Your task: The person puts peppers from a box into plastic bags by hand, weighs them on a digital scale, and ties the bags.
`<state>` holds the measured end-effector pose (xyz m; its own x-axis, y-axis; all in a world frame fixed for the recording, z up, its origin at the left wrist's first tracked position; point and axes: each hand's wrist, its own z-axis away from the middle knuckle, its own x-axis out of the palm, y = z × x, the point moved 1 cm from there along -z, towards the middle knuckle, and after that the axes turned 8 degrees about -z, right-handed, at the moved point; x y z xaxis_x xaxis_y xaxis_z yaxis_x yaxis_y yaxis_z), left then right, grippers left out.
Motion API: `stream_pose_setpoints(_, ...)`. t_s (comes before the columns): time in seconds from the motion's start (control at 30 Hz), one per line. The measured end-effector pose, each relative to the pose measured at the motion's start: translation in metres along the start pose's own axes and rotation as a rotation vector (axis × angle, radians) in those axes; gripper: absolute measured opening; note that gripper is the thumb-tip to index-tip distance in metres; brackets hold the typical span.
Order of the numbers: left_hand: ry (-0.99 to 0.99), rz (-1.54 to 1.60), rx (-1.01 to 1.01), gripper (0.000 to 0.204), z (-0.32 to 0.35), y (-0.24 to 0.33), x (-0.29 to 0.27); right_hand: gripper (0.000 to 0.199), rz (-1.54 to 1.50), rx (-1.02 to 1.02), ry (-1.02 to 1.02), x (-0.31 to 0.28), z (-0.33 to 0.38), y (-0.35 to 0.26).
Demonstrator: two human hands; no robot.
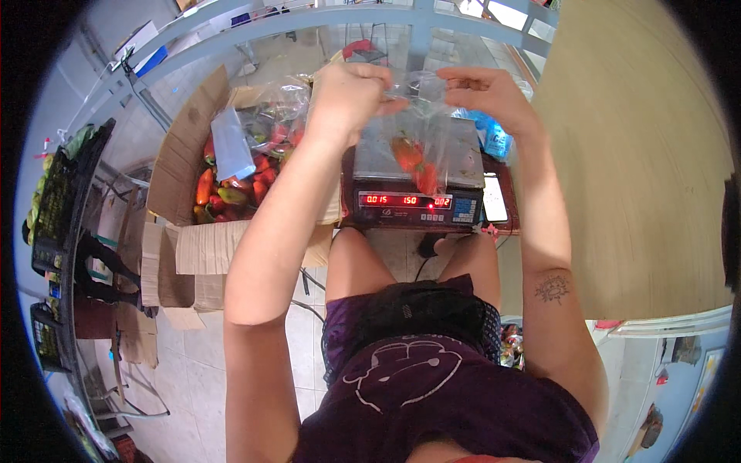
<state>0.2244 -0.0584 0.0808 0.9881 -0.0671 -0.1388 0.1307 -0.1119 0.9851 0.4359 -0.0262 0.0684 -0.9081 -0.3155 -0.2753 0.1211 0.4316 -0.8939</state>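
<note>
Hands [349,99] [494,94] at clear bag's [434,131] top, peppers [409,157] below

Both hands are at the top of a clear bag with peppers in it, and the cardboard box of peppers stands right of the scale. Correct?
Not quite: the head view shows the cardboard box standing left of the scale. The left hand and right hand are at the top of the clear bag of peppers.

Brightly lit, palest beyond the left hand [351,100] and right hand [492,96]. Glinting white on the thin, clear plastic bag [434,147] between them. Glowing red at the long, narrow digital display [405,201] nearer the body. Shaded on the bare left upper arm [262,370]. Bowed, softened and blacked out toward the edges.
</note>
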Motion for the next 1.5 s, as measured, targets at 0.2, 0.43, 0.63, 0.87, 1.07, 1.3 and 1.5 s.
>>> stream_pose_setpoints(0.2,-0.105,-0.528,0.483,0.031,0.007,0.012,0.02,0.03,0.249,-0.13,-0.057,0.035,-0.007,0.014)
stream_pose_setpoints(0.43,0.094,-0.411,0.419,0.066,0.001,-0.021,-0.016,0.023,0.218,-0.095,-0.069,0.039,-0.014,-0.047)
stream_pose_setpoints(0.63,-0.425,-0.054,0.307,0.033,0.004,-0.017,0.031,0.019,0.253,-0.407,-0.027,0.062,-0.032,-0.066)
stream_pose_setpoints(0.87,-0.513,-0.204,0.231,0.028,0.007,-0.005,0.022,0.015,-0.571,-0.018,0.005,0.047,-0.041,-0.076)
stream_pose_setpoints(1.07,-0.465,-0.412,0.195,0.034,0.018,-0.005,0.008,0.019,-0.775,-0.062,-0.037,0.01,-0.035,-0.047)
stream_pose_setpoints(1.3,-0.314,-0.521,0.373,0.037,0.009,-0.012,-0.002,0.021,-0.989,-0.046,0.126,-0.004,-0.034,-0.013)
stream_pose_setpoints(1.5,0.046,-0.615,0.208,0.043,-0.021,-0.027,-0.04,0.048,0.195,-0.449,0.454,0.03,0.015,-0.018)
